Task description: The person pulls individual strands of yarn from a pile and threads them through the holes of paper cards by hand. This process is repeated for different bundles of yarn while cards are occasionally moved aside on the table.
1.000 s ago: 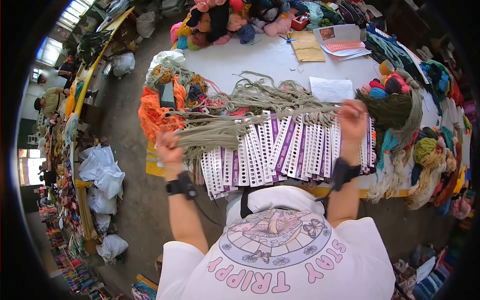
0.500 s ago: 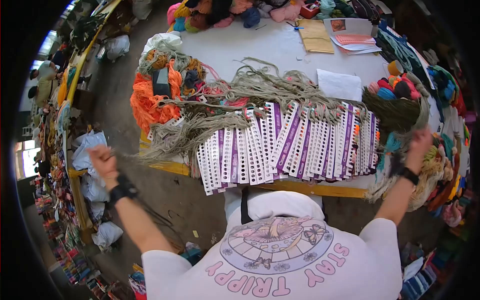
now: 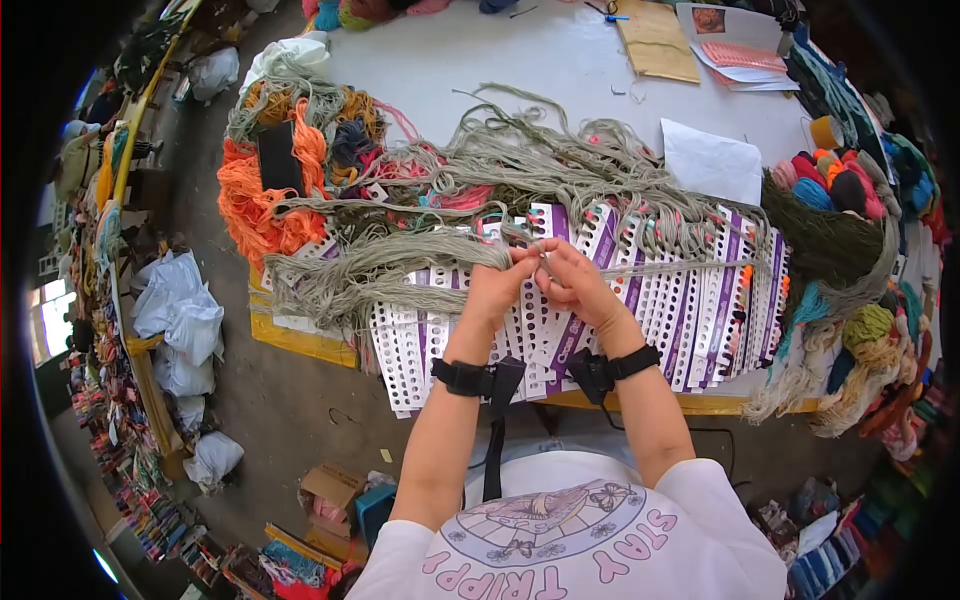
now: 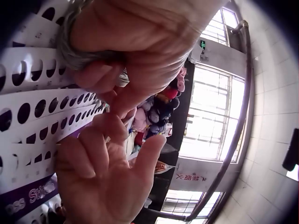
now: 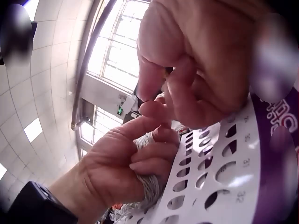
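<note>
Both hands meet over the middle of a row of white-and-purple perforated cards [image 3: 400,370]. My left hand [image 3: 492,290] holds a bundle of grey-green thread [image 3: 390,260], which trails leftward across the cards. Seen from the right wrist, strands [image 5: 152,189] pass under the curled fingers of that hand. My right hand [image 3: 585,290] has its fingers bent and pinches thread beside the left fingertips; the pinched bit is mostly hidden. In the left wrist view the right thumb stands out from its palm. More loose grey-green thread [image 3: 560,170] lies tangled behind the cards.
Orange yarn [image 3: 235,200] with a dark block [image 3: 281,160] on it lies at the left. White paper [image 3: 710,160] and a brown envelope [image 3: 660,40] are farther back. A dark green skein [image 3: 830,225] sits at the right. Plastic bags [image 3: 185,320] stand across the aisle.
A second ago thread stretched between my separated hands; then both swung wide past the table's sides. Now they have come together over the cards, with the left hand on the thread bundle.
</note>
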Tool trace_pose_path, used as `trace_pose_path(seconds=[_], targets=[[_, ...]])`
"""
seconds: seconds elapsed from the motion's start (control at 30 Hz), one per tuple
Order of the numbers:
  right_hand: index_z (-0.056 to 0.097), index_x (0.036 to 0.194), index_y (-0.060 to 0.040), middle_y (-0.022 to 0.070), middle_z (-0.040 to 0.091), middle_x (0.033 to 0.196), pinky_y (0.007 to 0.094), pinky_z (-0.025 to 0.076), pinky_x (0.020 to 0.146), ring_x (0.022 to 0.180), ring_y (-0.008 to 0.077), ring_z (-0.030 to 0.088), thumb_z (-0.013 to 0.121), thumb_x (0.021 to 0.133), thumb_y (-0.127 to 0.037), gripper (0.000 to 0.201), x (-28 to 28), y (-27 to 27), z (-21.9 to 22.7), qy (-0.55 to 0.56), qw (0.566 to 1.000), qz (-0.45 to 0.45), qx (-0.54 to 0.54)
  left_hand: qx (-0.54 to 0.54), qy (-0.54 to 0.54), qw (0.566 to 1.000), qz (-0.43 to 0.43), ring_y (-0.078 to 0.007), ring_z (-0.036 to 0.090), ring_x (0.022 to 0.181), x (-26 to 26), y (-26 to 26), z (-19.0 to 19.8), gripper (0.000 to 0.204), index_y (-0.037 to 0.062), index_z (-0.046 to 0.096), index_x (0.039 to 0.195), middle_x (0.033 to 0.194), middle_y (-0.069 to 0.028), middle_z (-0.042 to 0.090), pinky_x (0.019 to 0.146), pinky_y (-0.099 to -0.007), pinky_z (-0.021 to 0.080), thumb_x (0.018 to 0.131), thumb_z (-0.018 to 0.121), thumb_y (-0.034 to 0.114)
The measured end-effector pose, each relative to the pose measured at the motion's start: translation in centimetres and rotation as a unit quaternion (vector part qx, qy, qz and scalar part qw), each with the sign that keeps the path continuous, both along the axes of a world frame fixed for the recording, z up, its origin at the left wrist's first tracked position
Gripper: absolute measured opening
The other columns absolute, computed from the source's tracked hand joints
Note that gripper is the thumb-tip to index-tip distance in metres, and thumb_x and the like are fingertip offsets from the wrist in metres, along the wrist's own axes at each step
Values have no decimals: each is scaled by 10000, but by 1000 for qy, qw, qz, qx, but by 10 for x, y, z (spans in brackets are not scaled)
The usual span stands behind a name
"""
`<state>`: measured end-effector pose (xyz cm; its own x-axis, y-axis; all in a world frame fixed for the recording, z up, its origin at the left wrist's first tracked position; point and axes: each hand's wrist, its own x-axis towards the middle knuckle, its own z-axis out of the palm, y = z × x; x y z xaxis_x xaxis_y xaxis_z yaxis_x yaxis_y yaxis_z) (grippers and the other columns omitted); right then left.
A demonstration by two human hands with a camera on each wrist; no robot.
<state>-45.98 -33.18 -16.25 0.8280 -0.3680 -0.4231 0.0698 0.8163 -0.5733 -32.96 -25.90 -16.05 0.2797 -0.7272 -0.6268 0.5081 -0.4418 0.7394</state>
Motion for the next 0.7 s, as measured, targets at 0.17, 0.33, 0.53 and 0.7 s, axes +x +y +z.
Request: trace_pose_path(seconds=[0.17, 0.33, 0.53, 0.7], targets=[[476, 1023, -95, 20, 592, 688, 155, 264, 349, 405, 15, 388, 504, 848, -163, 189, 3, -3, 5, 90, 983, 8, -160, -4, 44, 999, 20, -2, 326, 402, 4, 0, 6, 135, 59, 571, 830, 559, 64, 450, 353, -157, 208, 760, 622, 163], [466, 1033, -103, 20, 585, 640, 157, 263, 351, 392, 15, 372, 521, 839, -172, 213, 1, -2, 8, 71, 993, 41, -89, -44, 73, 995, -44, -9, 336, 405, 13, 4, 2, 177, 41, 563, 883, 578, 40, 480, 358, -155, 219, 764, 622, 159], [436, 1059, -102, 33, 597, 643, 153, 259, 352, 385, 14, 358, 529, 835, -179, 254, -2, 1, 4, 81, 988, 46, -123, -31, 58, 995, -73, -8, 349, 415, 13, 4, -1, 146, 48, 555, 841, 599, 31, 498, 359, -154, 227, 768, 622, 155], [493, 991, -70, 39, 610, 652, 187, 336, 397, 419, 39, 428, 535, 820, -151, 194, -1, 0, 7, 158, 958, 17, -237, -2, 30, 998, -55, -11, 364, 421, 13, 4, 1, 107, 62, 552, 790, 593, 35, 494, 364, -156, 246, 750, 618, 137]])
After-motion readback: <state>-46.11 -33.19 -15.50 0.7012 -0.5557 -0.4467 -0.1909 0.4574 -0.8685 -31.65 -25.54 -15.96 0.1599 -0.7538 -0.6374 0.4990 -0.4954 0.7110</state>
